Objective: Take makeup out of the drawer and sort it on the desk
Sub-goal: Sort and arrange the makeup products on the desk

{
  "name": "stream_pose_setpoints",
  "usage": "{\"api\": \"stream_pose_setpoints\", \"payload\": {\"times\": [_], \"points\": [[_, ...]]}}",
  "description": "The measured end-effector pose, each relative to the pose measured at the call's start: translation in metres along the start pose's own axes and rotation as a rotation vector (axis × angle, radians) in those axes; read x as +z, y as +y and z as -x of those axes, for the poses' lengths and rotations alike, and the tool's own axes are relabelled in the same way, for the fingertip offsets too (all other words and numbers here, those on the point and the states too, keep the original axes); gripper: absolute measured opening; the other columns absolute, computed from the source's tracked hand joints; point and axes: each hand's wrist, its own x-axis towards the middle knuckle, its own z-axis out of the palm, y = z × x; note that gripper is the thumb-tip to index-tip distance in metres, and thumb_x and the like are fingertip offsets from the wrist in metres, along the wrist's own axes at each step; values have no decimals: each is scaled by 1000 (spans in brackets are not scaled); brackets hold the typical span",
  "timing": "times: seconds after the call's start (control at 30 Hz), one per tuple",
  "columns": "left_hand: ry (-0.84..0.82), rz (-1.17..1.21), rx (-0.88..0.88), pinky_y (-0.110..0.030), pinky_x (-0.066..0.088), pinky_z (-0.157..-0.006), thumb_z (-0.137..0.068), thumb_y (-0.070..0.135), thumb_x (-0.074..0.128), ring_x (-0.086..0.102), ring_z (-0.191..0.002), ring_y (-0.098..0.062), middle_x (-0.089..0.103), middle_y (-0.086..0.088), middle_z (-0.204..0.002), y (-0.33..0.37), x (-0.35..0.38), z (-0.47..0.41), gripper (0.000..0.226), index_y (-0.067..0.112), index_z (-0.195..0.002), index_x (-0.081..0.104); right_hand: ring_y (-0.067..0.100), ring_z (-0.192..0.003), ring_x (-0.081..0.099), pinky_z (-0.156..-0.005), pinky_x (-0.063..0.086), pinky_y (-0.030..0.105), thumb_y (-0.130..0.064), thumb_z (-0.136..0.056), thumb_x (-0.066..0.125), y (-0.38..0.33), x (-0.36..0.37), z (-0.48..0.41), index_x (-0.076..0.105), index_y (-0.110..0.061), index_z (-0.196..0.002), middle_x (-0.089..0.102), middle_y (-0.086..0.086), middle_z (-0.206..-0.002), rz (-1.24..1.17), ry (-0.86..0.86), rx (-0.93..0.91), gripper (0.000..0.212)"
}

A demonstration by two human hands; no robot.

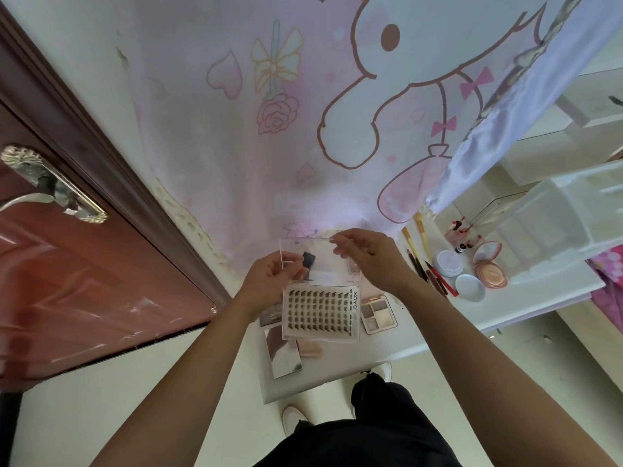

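A clear plastic false-lash case (320, 311) hangs over the open white drawer (317, 387), held between both hands. Its flat rectangular tray carries neat rows of small dark lash clusters. Its transparent lid (313, 251) is flipped up at 12 o'clock from the tray. The left hand (269, 278) grips the lid's 9 o'clock edge with curled fingers. The right hand (367, 257) pinches the lid's top edge near 1 o'clock. The hands stay apart, with the lid between them. In the drawer under the case lie a mirrored rectangular palette (285, 355) at 7 o'clock and a pale eyeshadow quad (377, 315) at 3 o'clock. Well off at 3 o'clock, the glossy white tabletop (526, 298) bears round pale-blue compacts (446, 262), an open pink compact (490, 267) and slim pencils (435, 274).
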Motion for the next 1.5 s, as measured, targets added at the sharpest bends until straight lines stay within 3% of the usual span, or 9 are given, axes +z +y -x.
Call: {"api": "stream_pose_setpoints", "payload": {"times": [0.2, 0.3, 0.47, 0.57, 0.67, 0.77, 0.93, 1.17, 1.5], "points": [[169, 269, 26, -28, 56, -76, -94, 8, 63, 72, -91, -17, 77, -5, -91, -11, 0, -6, 11, 16, -94, 71, 13, -123, 55, -104, 45, 31, -48, -86, 73, 36, 2, -7, 29, -26, -154, 54, -5, -139, 93, -79, 243, 84], [174, 285, 88, -37, 53, -93, -92, 5, 64, 69, -105, -20, 76, -6, -101, -10, -8, -18, 18, 19, -97, 72, 17, -118, 59, -98, 41, 26, -38, -90, 72, 52, 7, -24, 40, -24, -150, 57, -1, -138, 291, -201, 239, 70], [170, 227, 175, -47, 45, -107, -87, -12, 62, 62, -119, -29, 73, -5, -114, -13, -25, -46, 40, 24, -89, 80, 14, -90, 62, -79, 49, 22, -9, -90, 67, 64, 24, -77, 66, -16, -113, 67, -4, -101, 248, -54, 111, 23], [196, 212, 162, -34, 46, -106, -87, -11, 62, 57, -126, -27, 67, -5, -126, -16, -29, -61, 51, 36, -83, 80, 19, -94, 66, -72, 46, 15, 7, -87, 58, 73, 42, -108, 67, -14, -113, 71, -1, -106, 343, -35, -5, 34], [288, 168, 144, -26, 46, -103, -88, 0, 68, 57, -127, -23, 61, -15, -133, -24, -26, -77, 48, 46, -84, 78, 24, -99, 66, -82, 52, 27, 5, -93, 49, 81, 61, -129, 66, -13, -120, 71, 7, -115, 267, -15, 33, 37], [362, 75, 88, -27, 46, -104, -90, 5, 68, 61, -119, -15, 68, -2, -123, -39, -27, -92, 32, 36, -94, 75, 25, -93, 66, -76, 44, 25, -8, -101, 48, 97, 75, -144, 62, -15, -123, 71, 8, -114, 264, -55, 66, 28], [391, -83, 57, -16, 52, -78, -95, 11, 62, 64, -94, -12, 70, 1, -104, -42, -30, -110, 21, 31, -94, 69, 23, -92, 60, -75, 41, 26, -23, -106, 45, 114, 76, -156, 55, -15, -132, 67, 11, -119, 351, -162, 157, 30], [350, -164, -46, -51, 50, -93, -86, 47, 55, 60, -94, -16, 68, -11, -111, -41, -31, -131, 17, 30, -87, 60, 33, -100, 65, -87, 57, 49, -24, -103, 48, 120, 67, -162, 54, -12, -124, 63, 14, -127, 304, -168, 255, 25], [387, -160, -151, -41, 54, -84, -98, 4, 44, 61, -86, -15, 66, -1, -89, -58, -28, -143, 30, 27, -92, 61, 31, -115, 60, -91, 48, 35, -20, -104, 47, 137, 72, -147, 50, -10, -139, 62, 16, -130, 480, -254, 300, 37]]}}
